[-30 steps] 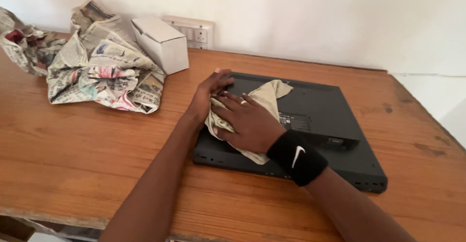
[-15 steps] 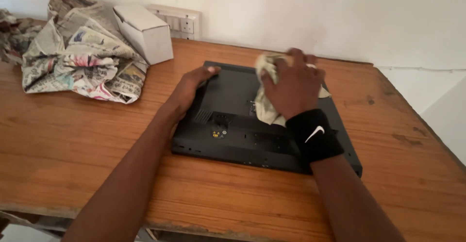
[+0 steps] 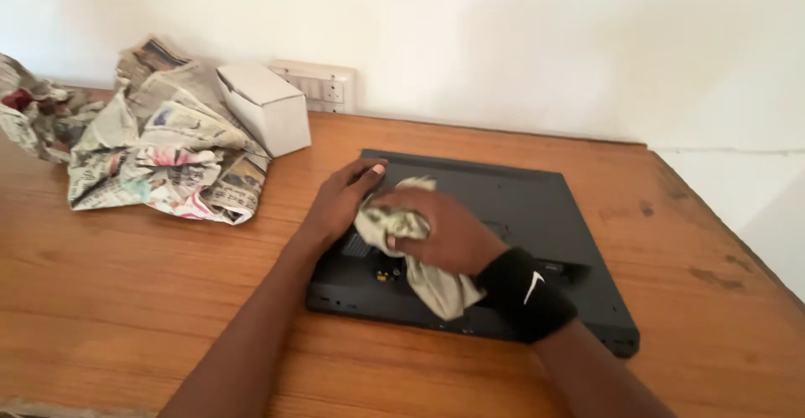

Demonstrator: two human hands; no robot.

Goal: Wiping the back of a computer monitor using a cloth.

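A flat black monitor [image 3: 520, 208] lies back-side up on the wooden table [image 3: 151, 275]. My left hand [image 3: 340, 200] rests flat on its near left corner, fingers spread, holding nothing. My right hand [image 3: 440, 229], with a black wristband, is closed on a crumpled beige cloth [image 3: 419, 254] and presses it on the left part of the monitor's back, close to my left hand. Part of the cloth hangs out below my palm.
Crumpled newspaper [image 3: 159, 154] lies at the table's far left. A small white cardboard box [image 3: 267, 108] stands beside it, against a wall socket strip [image 3: 323, 85]. The table's right edge runs near a white wall.
My right hand has swept the cloth from the monitor's far right edge back to its left part, near my left hand. My left hand has stayed on the left corner.
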